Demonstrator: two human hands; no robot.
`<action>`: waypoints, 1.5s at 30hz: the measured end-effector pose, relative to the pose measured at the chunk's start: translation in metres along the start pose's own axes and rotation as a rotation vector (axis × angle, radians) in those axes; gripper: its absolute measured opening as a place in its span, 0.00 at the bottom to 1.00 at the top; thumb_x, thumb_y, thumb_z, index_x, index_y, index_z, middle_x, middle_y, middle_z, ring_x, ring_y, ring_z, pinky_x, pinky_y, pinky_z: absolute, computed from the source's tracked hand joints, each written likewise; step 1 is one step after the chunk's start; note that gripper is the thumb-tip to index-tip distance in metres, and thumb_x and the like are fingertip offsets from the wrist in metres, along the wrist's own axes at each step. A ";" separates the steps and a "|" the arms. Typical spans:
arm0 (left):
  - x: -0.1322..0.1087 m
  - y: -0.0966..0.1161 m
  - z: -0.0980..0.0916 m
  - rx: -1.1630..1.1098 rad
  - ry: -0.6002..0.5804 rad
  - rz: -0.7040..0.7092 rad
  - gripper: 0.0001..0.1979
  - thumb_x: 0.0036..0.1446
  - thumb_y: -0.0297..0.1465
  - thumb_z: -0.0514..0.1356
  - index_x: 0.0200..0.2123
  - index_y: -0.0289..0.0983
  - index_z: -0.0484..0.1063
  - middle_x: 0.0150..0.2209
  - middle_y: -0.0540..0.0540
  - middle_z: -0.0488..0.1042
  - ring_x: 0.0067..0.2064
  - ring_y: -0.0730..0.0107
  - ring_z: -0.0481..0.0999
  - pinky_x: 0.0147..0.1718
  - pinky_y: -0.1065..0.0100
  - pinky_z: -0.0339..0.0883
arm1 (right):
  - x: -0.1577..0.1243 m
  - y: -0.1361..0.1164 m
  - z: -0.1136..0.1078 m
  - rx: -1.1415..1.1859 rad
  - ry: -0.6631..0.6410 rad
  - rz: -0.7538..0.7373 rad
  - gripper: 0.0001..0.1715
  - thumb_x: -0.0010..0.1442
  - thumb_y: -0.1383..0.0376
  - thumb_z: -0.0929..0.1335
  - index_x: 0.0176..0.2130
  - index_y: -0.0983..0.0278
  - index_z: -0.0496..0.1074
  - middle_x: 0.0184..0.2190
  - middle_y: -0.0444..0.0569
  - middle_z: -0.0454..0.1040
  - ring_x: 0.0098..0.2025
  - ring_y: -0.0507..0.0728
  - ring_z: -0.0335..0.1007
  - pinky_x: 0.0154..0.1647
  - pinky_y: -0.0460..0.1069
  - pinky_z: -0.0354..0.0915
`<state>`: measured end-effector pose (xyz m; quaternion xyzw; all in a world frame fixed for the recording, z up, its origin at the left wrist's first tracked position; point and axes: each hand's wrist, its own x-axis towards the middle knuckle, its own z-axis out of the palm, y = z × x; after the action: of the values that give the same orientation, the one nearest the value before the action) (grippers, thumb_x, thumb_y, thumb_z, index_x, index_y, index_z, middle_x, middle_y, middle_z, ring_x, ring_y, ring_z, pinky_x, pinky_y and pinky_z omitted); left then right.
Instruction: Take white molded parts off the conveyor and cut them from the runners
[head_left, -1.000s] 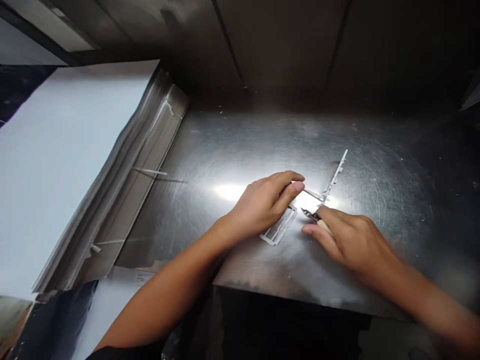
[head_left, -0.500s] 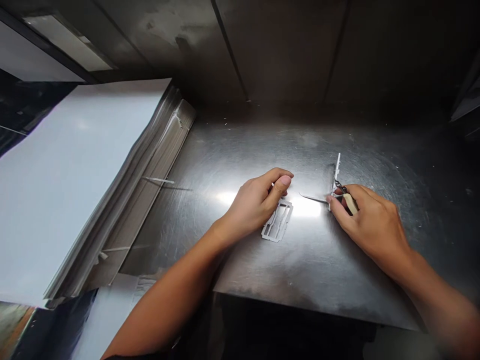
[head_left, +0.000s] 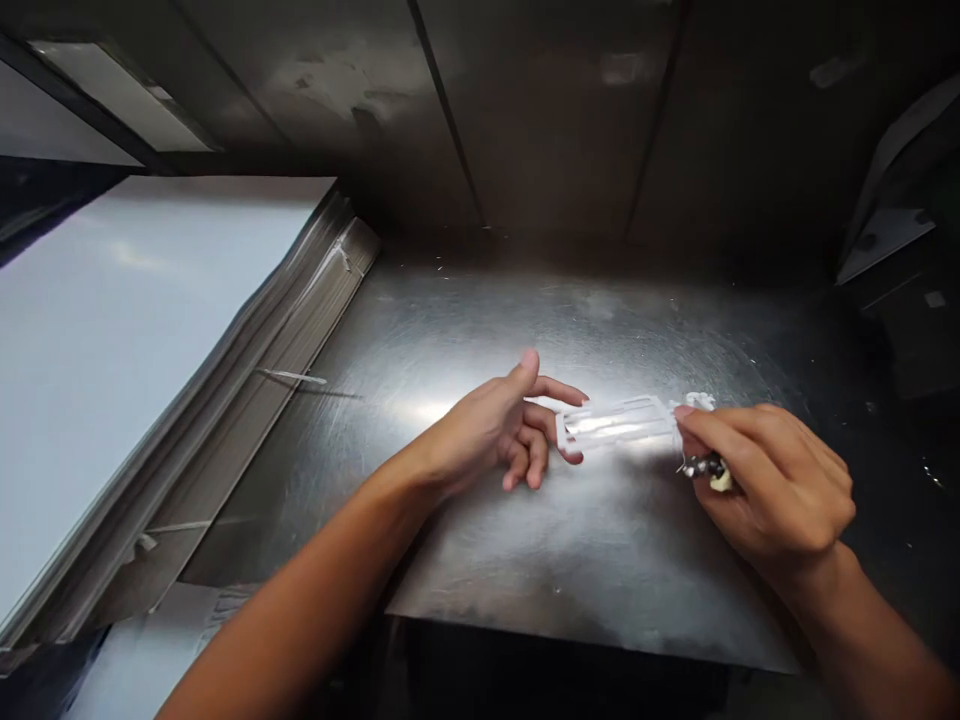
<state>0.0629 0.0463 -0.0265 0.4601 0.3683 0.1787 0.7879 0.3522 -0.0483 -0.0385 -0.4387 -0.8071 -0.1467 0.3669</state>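
A white ladder-shaped plastic frame (head_left: 615, 425) is up off the steel table, held level between my hands. My right hand (head_left: 769, 480) pinches its right end and also grips a small tool (head_left: 705, 467) with a black metal head and cream handle, mostly hidden by my fingers. My left hand (head_left: 510, 435) is spread, with the thumb up. The frame's left end sits between its index and middle fingers, with no clear grip. A small white lump (head_left: 699, 401) shows just above my right fingers.
A brushed steel table (head_left: 480, 560) runs under both hands, scattered with small white bits. A tall stack of white sheets (head_left: 150, 340) stands along its left side, with a thin white strip (head_left: 292, 377) lying against it. A dark metal wall rises behind the table.
The white frame has been lifted from the table and now spans my hands. My right hand moved towards it with the tool, and my left hand's fingers spread apart.
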 end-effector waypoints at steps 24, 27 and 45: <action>-0.021 -0.018 0.032 0.584 0.498 0.617 0.08 0.77 0.31 0.68 0.56 0.43 0.84 0.51 0.51 0.85 0.39 0.73 0.85 0.39 0.74 0.82 | -0.001 -0.026 0.004 0.829 -0.403 0.772 0.30 0.91 0.47 0.62 0.81 0.53 0.52 0.45 0.45 0.77 0.42 0.59 0.77 0.40 0.51 0.71; -0.021 -0.018 0.033 0.592 0.483 0.623 0.08 0.78 0.30 0.67 0.56 0.43 0.83 0.51 0.51 0.85 0.40 0.73 0.85 0.38 0.73 0.83 | 0.000 -0.027 0.004 0.839 -0.406 0.786 0.31 0.91 0.47 0.62 0.81 0.53 0.52 0.44 0.45 0.77 0.42 0.59 0.77 0.42 0.52 0.71; -0.020 -0.019 0.034 0.604 0.489 0.613 0.07 0.78 0.31 0.67 0.56 0.43 0.83 0.49 0.52 0.85 0.32 0.78 0.81 0.37 0.74 0.83 | 0.003 -0.025 0.005 0.673 -0.442 0.712 0.35 0.91 0.50 0.60 0.82 0.65 0.48 0.33 0.38 0.72 0.27 0.54 0.70 0.29 0.46 0.69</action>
<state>0.0739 0.0045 -0.0241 0.6996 0.4254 0.3902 0.4212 0.3280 -0.0578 -0.0378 -0.5640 -0.6687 0.3495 0.3356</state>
